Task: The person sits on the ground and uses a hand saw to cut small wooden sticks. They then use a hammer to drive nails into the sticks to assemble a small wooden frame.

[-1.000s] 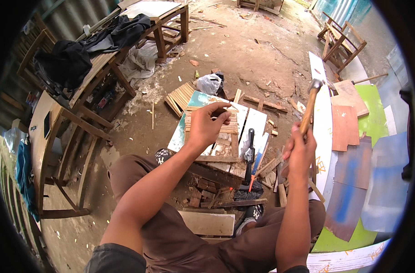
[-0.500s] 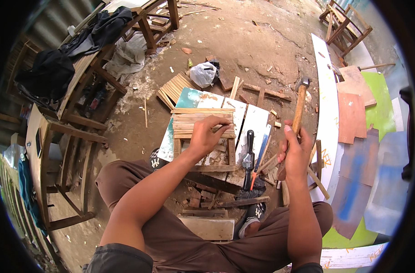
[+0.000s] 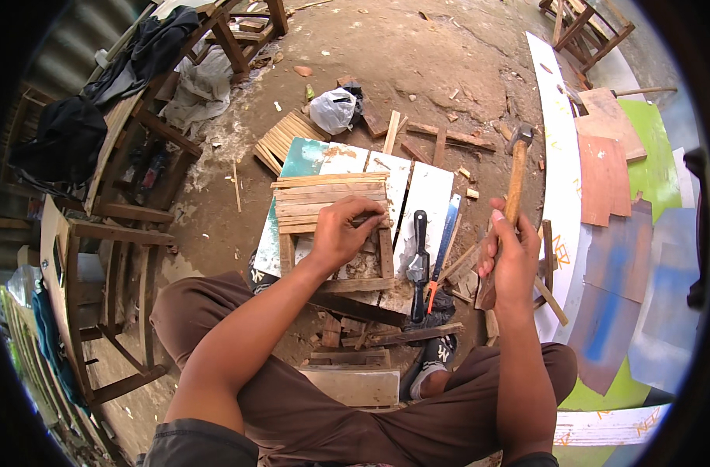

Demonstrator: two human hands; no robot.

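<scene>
A small wooden frame with slats laid side by side (image 3: 320,198) rests on a white and teal board (image 3: 429,187) in front of me. My left hand (image 3: 343,233) leans over the slats with thumb and forefinger pinched near their right edge. Whatever is between those fingertips is too small to make out. My right hand (image 3: 514,261) grips the wooden handle of a hammer (image 3: 517,171) and holds it upright, apart from the frame, its metal head at the top. Between my hands lie a black-handled metal tool (image 3: 419,265) and a saw with a blue blade (image 3: 450,229).
Beyond the board lie a bundle of slats (image 3: 289,140), a grey plastic bag (image 3: 333,110) and wood scraps (image 3: 452,136). Wooden benches (image 3: 129,148) stand at left, with dark cloth on one. Painted panels (image 3: 604,288) cover the right side. My crossed legs frame the near side.
The view has shifted a little, so the scene sits further left. My left fingertips are slightly closer to the slats' right edge. The hammer stays raised in my right hand.
</scene>
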